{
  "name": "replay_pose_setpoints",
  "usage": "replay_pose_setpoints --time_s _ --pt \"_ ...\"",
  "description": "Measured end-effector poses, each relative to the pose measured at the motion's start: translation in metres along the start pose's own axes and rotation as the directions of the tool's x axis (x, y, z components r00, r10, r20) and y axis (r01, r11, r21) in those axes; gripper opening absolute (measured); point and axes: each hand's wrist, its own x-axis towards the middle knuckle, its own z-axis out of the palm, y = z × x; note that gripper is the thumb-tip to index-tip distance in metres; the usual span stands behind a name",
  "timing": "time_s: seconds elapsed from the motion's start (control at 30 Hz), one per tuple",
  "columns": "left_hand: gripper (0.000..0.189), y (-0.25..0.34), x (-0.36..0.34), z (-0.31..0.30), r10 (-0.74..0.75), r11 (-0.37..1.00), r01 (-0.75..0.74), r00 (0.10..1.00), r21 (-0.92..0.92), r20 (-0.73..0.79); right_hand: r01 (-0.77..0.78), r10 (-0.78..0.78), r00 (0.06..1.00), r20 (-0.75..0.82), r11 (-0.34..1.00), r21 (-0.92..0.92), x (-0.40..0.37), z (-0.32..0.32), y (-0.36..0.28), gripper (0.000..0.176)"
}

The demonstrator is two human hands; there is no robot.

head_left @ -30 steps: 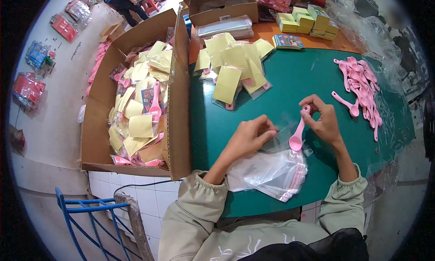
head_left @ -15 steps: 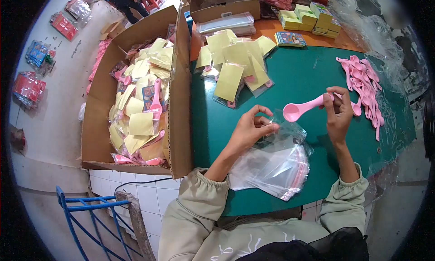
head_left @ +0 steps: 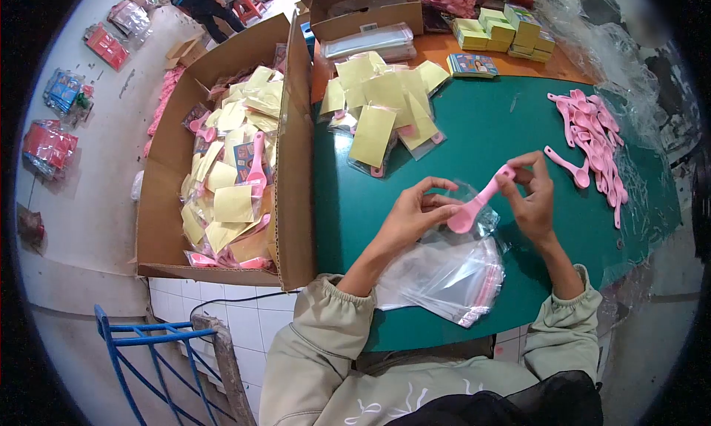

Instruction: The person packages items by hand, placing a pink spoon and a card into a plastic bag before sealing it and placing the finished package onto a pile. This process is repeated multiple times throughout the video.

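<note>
Over the green table, my right hand pinches the handle end of a pink measuring spoon. The spoon slants down to the left, its bowl at the fingertips of my left hand. Those left fingers are closed on a clear plastic bag, whose mouth overlaps the spoon bowl in this view. Beneath both hands lies a fanned stack of clear plastic bags. To the right of my right hand is a heap of pink spoons, with one loose spoon at its left edge.
A tall cardboard box on the left holds many bagged spoons with yellow cards. More yellow-card packets lie beyond my left hand. Stacked card bundles stand at the back, near crumpled plastic film. A person stands far left.
My right hand has brought the spoon left and down, tilting its bowl to the bag at my left fingers. The loose spoon by the heap is now uncovered.
</note>
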Motion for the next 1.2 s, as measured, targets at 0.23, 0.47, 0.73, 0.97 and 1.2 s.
replay_pose_setpoints --time_s 0.23,0.47,0.73,0.97,1.2 --pt "0.035 0.004 -0.003 -0.005 -0.114 0.987 0.099 0.986 0.125 0.119 0.006 -0.006 1.0 0.012 1.0 0.005 -0.004 0.001 -0.004 0.027" --pt "0.037 0.024 -0.009 -0.002 -0.032 0.994 0.027 0.998 0.104 0.046 0.239 -0.235 0.898 0.373 0.97 0.037 0.001 0.01 -0.021 0.048" --pt "0.034 0.02 -0.014 -0.003 0.05 0.987 -0.059 0.997 -0.15 -0.061 0.306 -0.279 0.646 0.711 0.947 0.093 0.055 0.01 -0.044 0.05" --pt "0.038 0.044 -0.021 -0.007 0.159 0.935 -0.17 0.985 -0.31 -0.061 -0.027 -0.22 0.611 0.76 0.954 0.298 0.149 0.006 0.011 0.045" --pt "0.033 0.031 -0.025 -0.016 0.229 0.933 -0.208 0.973 -0.293 0.04 -0.294 0.233 0.956 -0.181 0.703 -0.648 0.231 -0.02 0.19 0.037"
